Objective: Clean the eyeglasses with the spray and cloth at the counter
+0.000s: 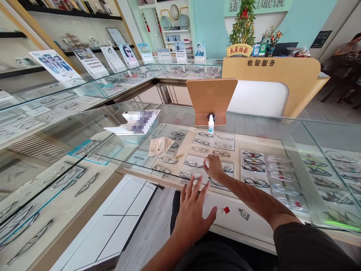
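My left hand [194, 209] is open, its fingers spread above the near edge of the glass display counter [254, 130]. Farther in, my right hand [214, 168] is closed over the glass top. A small whitish bit shows at its fingertips, too small to name. Under the glass near both hands, several eyeglasses [221, 153] lie on pale trays. Beyond my right hand a small white bottle [211, 125] stands upright on the counter, before a brown-backed panel [211, 98]. A crumpled beige cloth [160, 145] lies to the left.
A folded printed card [134, 122] stands at the counter's left. Long glass cases with eyeglasses and upright posters [56, 66] run along the left side. At the back is a wooden service desk [304, 75] with a plant [242, 28]. A person [348, 52] sits far right.
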{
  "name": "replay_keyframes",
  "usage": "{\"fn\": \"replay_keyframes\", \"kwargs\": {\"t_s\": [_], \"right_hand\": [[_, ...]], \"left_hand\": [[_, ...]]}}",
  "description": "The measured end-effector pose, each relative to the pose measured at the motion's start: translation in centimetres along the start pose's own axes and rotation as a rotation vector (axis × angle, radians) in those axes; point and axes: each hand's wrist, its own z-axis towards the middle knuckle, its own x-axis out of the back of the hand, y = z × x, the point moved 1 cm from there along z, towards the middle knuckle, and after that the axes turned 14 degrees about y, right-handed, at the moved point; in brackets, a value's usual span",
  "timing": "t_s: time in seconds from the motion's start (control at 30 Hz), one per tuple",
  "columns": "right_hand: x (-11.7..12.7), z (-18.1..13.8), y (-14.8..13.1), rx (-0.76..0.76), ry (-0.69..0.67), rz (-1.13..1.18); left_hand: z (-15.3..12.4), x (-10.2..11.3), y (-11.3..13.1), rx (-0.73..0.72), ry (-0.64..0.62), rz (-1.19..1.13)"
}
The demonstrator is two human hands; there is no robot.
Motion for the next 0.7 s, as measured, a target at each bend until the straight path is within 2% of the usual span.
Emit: {"fn": "replay_keyframes", "kwargs": {"t_s": [0.17,0.3,0.37,0.43,0.53,0.6,0.7], "right_hand": [[1.9,-4.6,-4.2,-0.051,-0.125,0.125],[3.6,-8.1,-6.5,-0.159,-0.307,0.219],[5.4,-9.6,-6.7,-0.198,-0.422,0.289],[8.6,-10.9,-6.4,-0.225,-0.562,0.361],[15.6,-13.0,-5.8,-0.226,-0.705,0.434],[20.8,-14.6,-5.4,-0.189,-0.655,0.373],[26.5,-17.2,-4.5,-0.058,-0.39,0.155]], "left_hand": [[0.0,0.7,-0.2,-0.073,-0.051,-0.052],[-0.3,1.1,-0.9,-0.219,-0.144,-0.103],[-0.6,1.3,-1.5,-0.259,-0.141,-0.083],[-1.0,1.3,-2.2,-0.255,-0.094,-0.042],[-2.0,1.1,-2.9,-0.165,0.03,0.021],[-2.7,0.7,-3.0,-0.071,0.131,0.056],[-3.3,-0.4,-2.5,0.062,0.282,0.087]]}}
